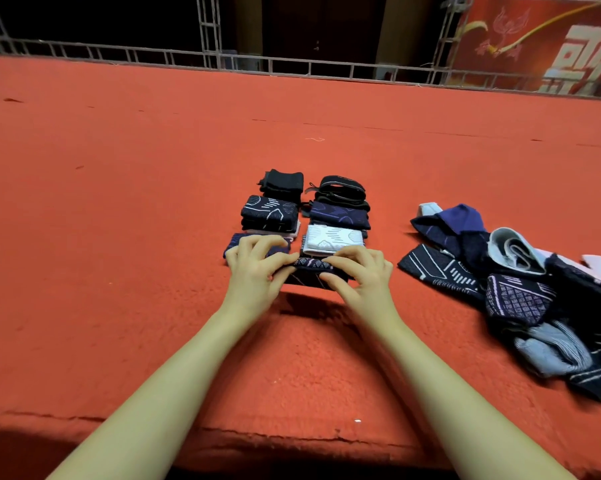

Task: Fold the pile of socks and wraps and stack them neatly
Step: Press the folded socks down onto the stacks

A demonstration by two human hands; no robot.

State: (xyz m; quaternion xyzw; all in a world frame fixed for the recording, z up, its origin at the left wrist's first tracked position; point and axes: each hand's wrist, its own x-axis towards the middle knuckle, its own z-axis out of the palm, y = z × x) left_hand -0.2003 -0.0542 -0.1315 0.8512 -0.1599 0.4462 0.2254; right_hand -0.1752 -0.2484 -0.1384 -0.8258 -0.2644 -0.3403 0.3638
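Note:
A dark navy patterned sock (311, 268), folded, is held just above the red carpet between both hands. My left hand (254, 268) pinches its left end and my right hand (358, 271) grips its right end. Right behind it stand two rows of folded pieces: a black one (283, 183), a navy one with white lines (269, 211), a black wrap (342, 190), a blue-navy one (339, 214) and a white-grey one (333, 239). A loose pile of unfolded socks and wraps (520, 289) lies to the right.
Everything rests on a red carpeted platform (119, 202) whose front edge (223, 434) runs below my forearms. A metal truss railing (292, 64) lines the far side, with a red banner (551, 43) at the back right.

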